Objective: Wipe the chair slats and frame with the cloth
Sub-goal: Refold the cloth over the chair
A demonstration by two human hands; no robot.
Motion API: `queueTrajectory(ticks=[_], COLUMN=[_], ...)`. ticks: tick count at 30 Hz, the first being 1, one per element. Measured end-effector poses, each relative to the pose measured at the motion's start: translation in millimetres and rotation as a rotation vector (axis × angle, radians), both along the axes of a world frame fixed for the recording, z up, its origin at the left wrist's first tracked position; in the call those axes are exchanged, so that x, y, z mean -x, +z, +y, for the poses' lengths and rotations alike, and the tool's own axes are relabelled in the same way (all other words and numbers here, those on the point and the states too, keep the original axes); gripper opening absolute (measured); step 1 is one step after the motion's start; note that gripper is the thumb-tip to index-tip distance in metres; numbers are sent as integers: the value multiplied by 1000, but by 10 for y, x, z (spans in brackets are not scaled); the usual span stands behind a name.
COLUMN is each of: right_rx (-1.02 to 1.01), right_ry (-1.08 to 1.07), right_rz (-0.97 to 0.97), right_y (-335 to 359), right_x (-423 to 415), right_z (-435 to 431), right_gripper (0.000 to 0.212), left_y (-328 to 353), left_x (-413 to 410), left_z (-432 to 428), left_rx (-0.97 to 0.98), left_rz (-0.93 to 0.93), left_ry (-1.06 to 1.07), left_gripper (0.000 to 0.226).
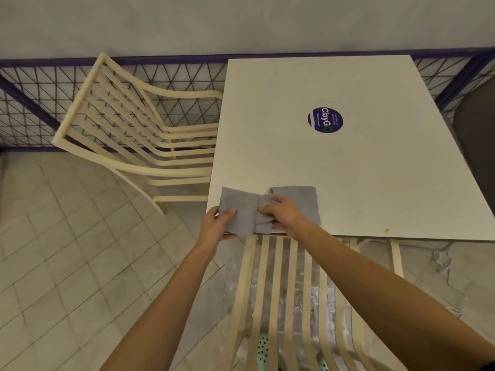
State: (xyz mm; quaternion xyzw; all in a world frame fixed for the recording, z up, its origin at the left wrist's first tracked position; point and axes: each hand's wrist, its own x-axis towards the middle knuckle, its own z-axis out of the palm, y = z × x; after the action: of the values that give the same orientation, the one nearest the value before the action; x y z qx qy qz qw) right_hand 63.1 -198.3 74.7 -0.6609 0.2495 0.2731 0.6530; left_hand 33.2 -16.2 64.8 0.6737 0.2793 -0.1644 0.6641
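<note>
White desk (348, 178) center-right; tiled floor (67, 250) lower left; purple mesh fence (32, 113) upper left. Left grip (217, 223), right grip (288, 215) pinch grey cloth (241, 210).

The cloth (241, 211) lies on the near left corner of the table (361, 170), a sticker (325, 119) sits farther back on it, one chair (247, 258) stands at its near edge, a second chair (174, 171) at its left, and a railing (160, 59) runs behind.

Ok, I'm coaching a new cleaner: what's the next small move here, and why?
Probably finish folding, then bring the cloth down onto the chair slats just below: the left hand and right hand both grip it at the table edge, touching no slat.
</note>
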Motion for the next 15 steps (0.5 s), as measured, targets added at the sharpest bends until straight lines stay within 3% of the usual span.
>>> queueTrajectory(ticks=[3, 6, 9, 13, 15], right_rx=[150, 393, 498, 557, 632], right_ry=[160, 361, 489, 604, 642], right_rz=[-6, -123, -153, -236, -283], right_y=[-121, -156, -157, -168, -175], right_x=[-116, -99, -18, -15, -17], right_z=[25, 63, 131, 223, 226], right_gripper=[24, 25, 32, 9, 24], left_y=[-231, -387, -516, -529, -490], left_x=[-125, -132, -119, -136, -169], left_z=[112, 204, 259, 230, 223], left_rx=[-420, -636, -706, -641, -768], left_rz=[-13, -97, -98, -108, -176], left_ry=[-240, -305, -298, -296, -292], left_gripper=[37, 30, 19, 18, 29])
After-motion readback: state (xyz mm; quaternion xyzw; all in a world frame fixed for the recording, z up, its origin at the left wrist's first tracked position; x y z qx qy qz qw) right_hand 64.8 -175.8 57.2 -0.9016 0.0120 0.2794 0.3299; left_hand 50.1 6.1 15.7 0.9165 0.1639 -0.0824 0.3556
